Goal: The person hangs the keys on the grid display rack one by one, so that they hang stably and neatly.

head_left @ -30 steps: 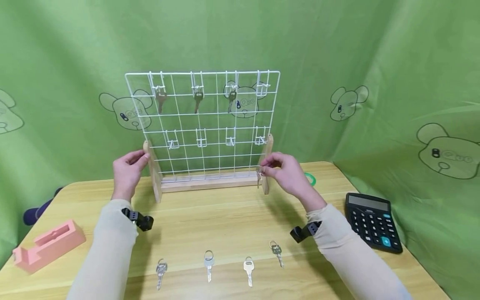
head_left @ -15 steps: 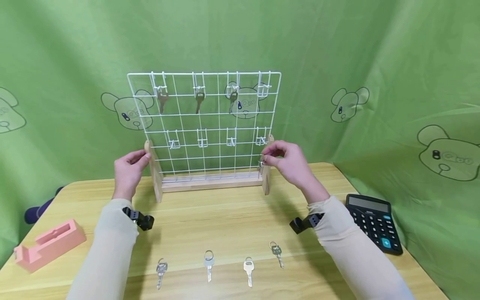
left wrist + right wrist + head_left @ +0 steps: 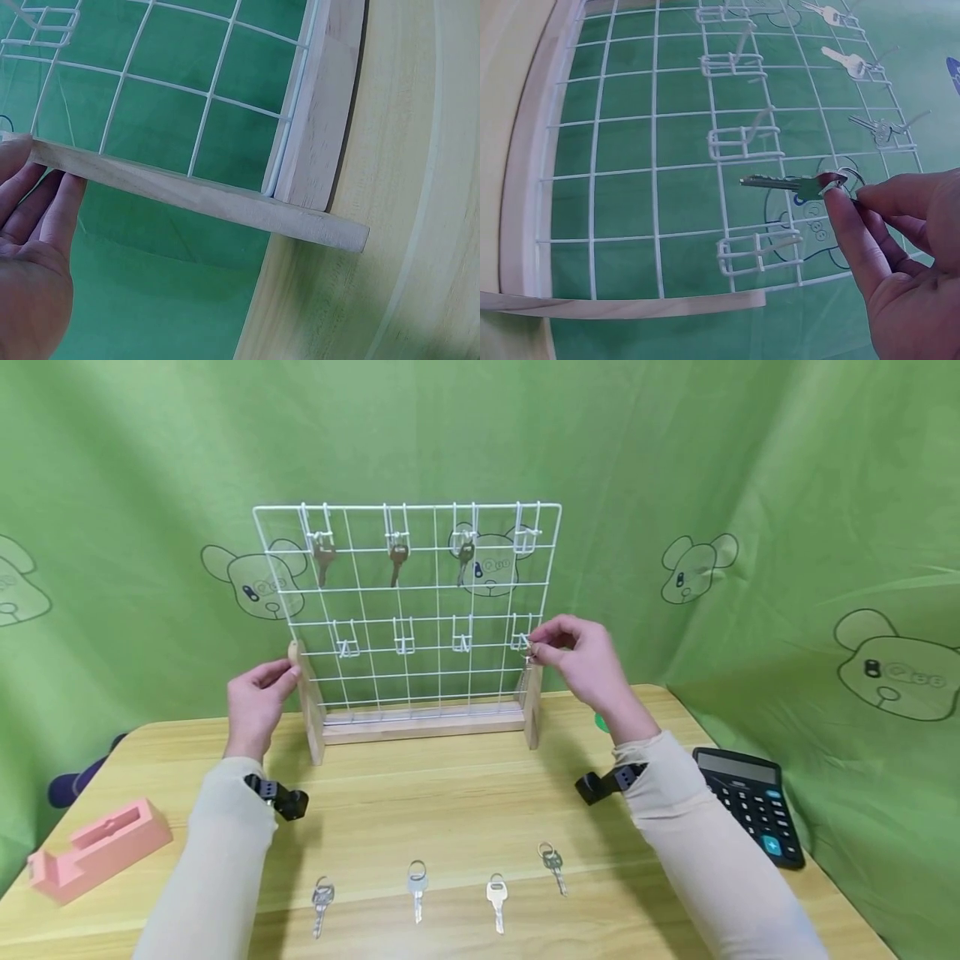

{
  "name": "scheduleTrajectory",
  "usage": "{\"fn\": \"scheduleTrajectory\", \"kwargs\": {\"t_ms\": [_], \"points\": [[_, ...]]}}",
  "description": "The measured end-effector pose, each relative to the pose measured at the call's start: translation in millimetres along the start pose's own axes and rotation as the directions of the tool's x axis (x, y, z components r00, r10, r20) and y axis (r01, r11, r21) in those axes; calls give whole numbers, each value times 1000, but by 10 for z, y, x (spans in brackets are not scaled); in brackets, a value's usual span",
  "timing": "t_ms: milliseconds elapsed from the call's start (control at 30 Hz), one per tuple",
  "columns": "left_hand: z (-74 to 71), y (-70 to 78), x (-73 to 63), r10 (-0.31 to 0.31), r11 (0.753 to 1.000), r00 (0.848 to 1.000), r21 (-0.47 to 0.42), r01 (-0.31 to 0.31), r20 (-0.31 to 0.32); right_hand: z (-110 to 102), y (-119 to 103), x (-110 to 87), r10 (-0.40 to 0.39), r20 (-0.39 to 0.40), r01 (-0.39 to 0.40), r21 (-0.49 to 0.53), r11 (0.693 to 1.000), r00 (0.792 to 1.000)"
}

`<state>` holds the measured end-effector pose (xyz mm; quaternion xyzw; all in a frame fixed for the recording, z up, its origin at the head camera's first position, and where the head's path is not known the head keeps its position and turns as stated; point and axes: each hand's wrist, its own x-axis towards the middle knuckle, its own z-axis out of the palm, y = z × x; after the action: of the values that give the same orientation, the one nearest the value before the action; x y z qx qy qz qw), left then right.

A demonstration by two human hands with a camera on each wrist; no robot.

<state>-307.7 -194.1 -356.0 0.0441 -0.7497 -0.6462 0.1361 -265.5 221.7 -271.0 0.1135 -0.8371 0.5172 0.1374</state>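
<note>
A white wire grid rack (image 3: 435, 589) stands on a wooden base, with white hooks in two rows. Three keys hang on upper-row hooks, one of them a dark key (image 3: 397, 556). My left hand (image 3: 255, 702) pinches the top of the rack's left wooden upright (image 3: 187, 191), thumb on one side and fingers on the other. My right hand (image 3: 581, 660) pinches a key (image 3: 780, 182) by its ring (image 3: 853, 177), close to the lower-row right-end hook (image 3: 521, 642). In the right wrist view the key's blade points away from the fingertips, in front of the grid.
Several keys with rings lie along the table's near side, among them a silver key (image 3: 417, 887). A pink tape dispenser (image 3: 105, 852) sits at left and a black calculator (image 3: 742, 802) at right. Green tape (image 3: 601, 722) shows behind the right wrist; a green curtain (image 3: 600, 443) hangs behind.
My right hand has risen along the rack's right upright, carrying the key from near the base up to the lower hook row. The left hand stays on the left upright.
</note>
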Motion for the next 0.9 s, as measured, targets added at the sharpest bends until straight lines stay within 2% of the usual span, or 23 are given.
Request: {"fn": "scheduleTrajectory", "kwargs": {"t_ms": [233,533,900], "points": [[-2,3,-4,-9,1000,1000,0,9,-1,-22,-101,75,-3,-22,3,14,1000,1000],[3,21,-20,-13,1000,1000,-8,13,-1,-21,-105,116,20,-22,-20,10,1000,1000],[14,11,-16,-6,1000,1000,-22,6,-11,-72,-252,211,-40,-89,42,18,999,995]]}}
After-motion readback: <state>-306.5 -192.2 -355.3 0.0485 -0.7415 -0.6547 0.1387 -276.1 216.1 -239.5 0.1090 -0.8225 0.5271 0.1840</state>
